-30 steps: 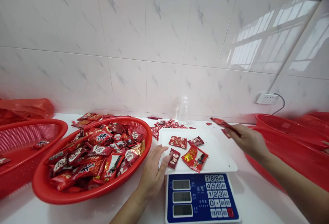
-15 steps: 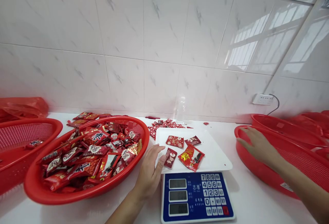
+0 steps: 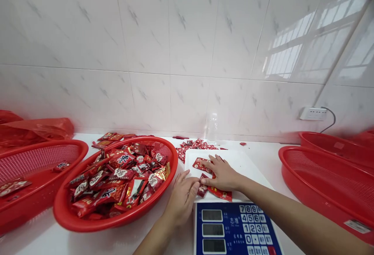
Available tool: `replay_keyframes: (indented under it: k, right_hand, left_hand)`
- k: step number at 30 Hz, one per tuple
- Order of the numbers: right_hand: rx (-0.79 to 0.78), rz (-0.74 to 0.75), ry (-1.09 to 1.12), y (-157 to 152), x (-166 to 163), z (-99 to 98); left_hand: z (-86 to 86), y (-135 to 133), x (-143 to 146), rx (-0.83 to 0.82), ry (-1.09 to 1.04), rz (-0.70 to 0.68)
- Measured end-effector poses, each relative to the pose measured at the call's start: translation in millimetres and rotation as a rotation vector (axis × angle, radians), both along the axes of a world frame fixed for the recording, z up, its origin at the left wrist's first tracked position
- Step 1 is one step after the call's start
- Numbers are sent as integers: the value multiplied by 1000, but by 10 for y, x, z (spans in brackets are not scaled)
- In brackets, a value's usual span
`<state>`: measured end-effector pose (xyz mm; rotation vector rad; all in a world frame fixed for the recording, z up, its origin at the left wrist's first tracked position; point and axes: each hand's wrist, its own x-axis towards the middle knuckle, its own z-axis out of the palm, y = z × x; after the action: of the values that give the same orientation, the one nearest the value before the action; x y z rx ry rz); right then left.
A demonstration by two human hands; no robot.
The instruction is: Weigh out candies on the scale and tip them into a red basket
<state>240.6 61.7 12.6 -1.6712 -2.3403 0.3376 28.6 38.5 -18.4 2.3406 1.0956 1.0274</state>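
In the lower centre of the frame, the right hand (image 3: 224,175) lies palm down over the red packets on the white pan (image 3: 245,165), its fingers spread across a patterned packet (image 3: 201,164). Whether that grip pinches anything cannot be told, since the palm hides part of the packets. A dark-red packet (image 3: 202,191) shows by its thumb, and a bright red packet (image 3: 222,195) pokes out below the palm. The left hand (image 3: 181,200), loosely spread with nothing visible in its grip, is at the pan's left edge, between it and the heaped basket (image 3: 173,161).

Several slips seem possible. The bright red packet lies by the near rim, so a drag of the palm could tip it onto the blue panel (image 3: 233,224). The right forearm crosses above the keys at the panel's right, and a dip of the elbow might press one. Any weight from either hand on the pan would likely falsify a reading. Slick-looking wrappers could also slide apart if swept together too quickly.
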Motion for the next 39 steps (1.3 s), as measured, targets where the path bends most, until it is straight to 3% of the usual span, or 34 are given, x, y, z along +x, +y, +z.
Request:
replay_keyframes:
  k: [10,28,33,39]
  right_hand:
    - [163,130,-2,-124,-214,2]
    - [381,76,152,-175,-71,46]
    - [488,-56,197,-270,356,231]
    - [654,-430,116,-551,1506,341]
  left_hand:
    - [-8,-18,24,47,-77,-7]
    - [16,-31,-37,85,-186,108]
    - [6,-21,-36,83,-206,131]
    - [-5,-33,-21,48,-201,108]
